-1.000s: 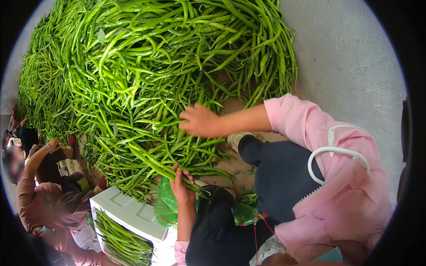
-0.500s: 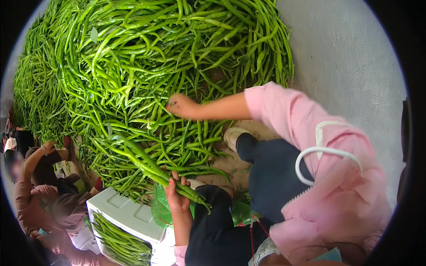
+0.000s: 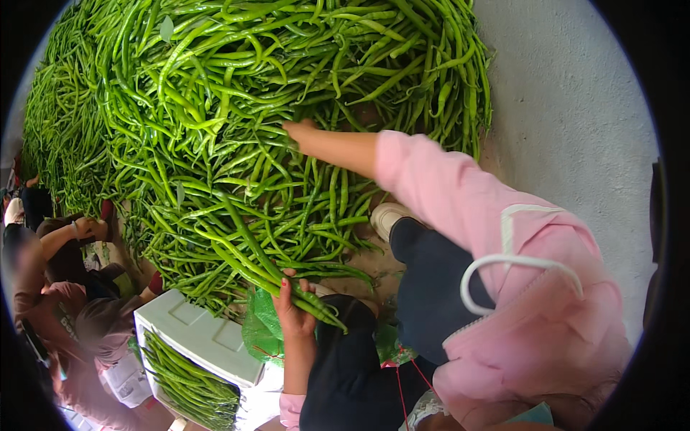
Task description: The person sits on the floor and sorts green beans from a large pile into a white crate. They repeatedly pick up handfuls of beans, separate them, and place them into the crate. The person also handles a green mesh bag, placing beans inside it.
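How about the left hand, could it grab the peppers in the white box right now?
Probably not easily: the left hand is holding long peppers, though the white box is nearby and its packed peppers are uncovered.

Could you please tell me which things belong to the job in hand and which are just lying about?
Belonging:
green peppers in the left hand
pepper heap at the right hand
probably the white box and peppers inside

Seemingly lying about:
green mesh
leaf on heap
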Demonstrator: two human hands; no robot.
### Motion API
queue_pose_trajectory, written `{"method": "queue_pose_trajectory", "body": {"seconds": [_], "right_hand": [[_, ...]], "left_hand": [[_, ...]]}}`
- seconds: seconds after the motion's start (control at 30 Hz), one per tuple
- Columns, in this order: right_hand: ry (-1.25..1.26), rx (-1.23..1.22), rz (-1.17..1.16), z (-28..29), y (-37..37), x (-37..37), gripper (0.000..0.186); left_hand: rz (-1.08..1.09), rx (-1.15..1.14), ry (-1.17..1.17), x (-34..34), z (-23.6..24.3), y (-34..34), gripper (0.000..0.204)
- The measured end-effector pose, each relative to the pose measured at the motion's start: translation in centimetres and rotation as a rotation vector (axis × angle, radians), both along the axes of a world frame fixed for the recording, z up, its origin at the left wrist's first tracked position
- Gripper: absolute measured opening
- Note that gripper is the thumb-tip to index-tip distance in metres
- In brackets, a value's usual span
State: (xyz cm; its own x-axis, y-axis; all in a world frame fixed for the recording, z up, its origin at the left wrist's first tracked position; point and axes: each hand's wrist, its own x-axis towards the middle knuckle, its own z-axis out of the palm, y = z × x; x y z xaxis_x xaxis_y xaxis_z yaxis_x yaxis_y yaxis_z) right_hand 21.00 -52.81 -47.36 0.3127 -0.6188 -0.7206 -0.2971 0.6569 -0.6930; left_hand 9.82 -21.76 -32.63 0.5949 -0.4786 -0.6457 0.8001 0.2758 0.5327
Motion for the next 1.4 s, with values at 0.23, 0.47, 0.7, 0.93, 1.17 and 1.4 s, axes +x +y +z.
{"method": "queue_pose_trajectory", "body": {"seconds": [0.23,0.47,0.7,0.93,1.17,1.4], "right_hand": [[-0.05,-0.084,0.606,5.0,7.7,-17.8,0.051],[0.15,-0.247,0.782,1.2,6.4,-18.1,0.058],[-0.098,-0.765,0.674,3.2,4.6,-18.2,0.037],[0.16,-1.186,1.305,2.5,6.0,-14.8,0.055],[-0.006,-0.634,0.826,2.8,5.3,-14.0,0.044],[-0.528,-0.529,0.971,9.3,13.3,-16.1,0.027]], "left_hand": [[-0.003,-0.213,0.006,0.0,-1.1,-1.4,0.048],[-0.018,0.042,-0.032,-1.1,-0.3,-2.2,0.043],[-0.012,0.086,-0.058,-0.8,-1.8,-1.8,0.017],[-0.027,0.125,-0.039,-1.1,-1.9,-2.4,0.016],[-0.029,0.129,-0.054,-0.7,-2.2,-1.7,0.017],[-0.168,0.188,-0.124,-2.2,-1.8,-3.8,0.034]]}}
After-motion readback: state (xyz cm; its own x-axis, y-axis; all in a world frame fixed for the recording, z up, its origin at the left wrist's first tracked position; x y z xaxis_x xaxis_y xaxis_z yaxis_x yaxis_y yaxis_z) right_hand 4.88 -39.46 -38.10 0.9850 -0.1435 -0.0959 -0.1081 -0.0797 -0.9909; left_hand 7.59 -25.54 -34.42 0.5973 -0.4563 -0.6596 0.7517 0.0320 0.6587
